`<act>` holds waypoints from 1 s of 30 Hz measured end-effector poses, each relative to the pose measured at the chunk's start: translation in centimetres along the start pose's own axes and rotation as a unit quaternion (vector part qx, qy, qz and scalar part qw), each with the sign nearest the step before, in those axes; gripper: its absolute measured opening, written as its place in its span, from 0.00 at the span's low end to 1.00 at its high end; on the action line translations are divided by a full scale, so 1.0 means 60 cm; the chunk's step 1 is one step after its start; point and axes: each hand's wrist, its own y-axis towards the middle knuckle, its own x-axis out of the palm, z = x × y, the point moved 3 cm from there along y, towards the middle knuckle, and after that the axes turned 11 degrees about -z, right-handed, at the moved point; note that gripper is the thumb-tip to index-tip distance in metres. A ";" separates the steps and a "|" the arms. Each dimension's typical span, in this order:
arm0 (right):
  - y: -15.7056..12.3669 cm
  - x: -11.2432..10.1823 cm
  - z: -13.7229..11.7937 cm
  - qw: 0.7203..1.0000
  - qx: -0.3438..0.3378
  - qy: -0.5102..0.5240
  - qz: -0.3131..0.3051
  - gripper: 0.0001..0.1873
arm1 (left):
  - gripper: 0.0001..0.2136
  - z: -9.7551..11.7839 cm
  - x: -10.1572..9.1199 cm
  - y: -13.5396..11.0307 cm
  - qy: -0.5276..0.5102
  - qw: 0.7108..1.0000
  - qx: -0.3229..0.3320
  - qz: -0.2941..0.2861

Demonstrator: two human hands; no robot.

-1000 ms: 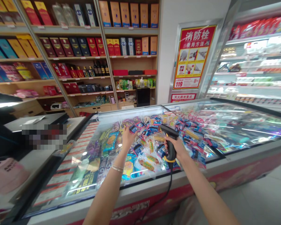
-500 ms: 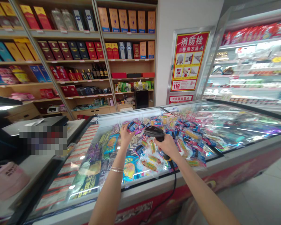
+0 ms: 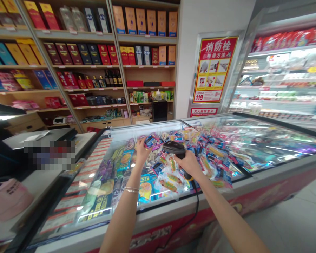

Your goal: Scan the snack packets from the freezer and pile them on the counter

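Head view, centre frame: left hand (image 3: 142, 154) fingers pinch a packet (image 3: 152, 141) above the freezer (image 3: 265, 178), its long axis left-right, just left of the scanner (image 3: 174, 147) gripped by the right hand (image 3: 190, 164), nose toward it.

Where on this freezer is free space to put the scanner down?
Bare: the grey front rim, and the shut glass lid right of the right hand holding the scanner. Crowded: packets fill the bay under the left hand and its blue packet.
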 end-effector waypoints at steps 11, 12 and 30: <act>0.004 0.008 0.000 0.999 -0.008 0.012 -0.046 0.08 | 0.23 0.053 -0.038 -0.019 0.104 0.992 0.006 0.068; 0.005 0.009 0.000 0.999 -0.009 0.007 -0.050 0.09 | 0.23 0.057 -0.041 -0.021 0.108 0.991 0.006 0.078; 0.013 0.014 0.021 0.995 -0.009 0.008 -0.102 0.13 | 0.22 0.053 -0.041 -0.024 0.096 0.989 0.047 0.103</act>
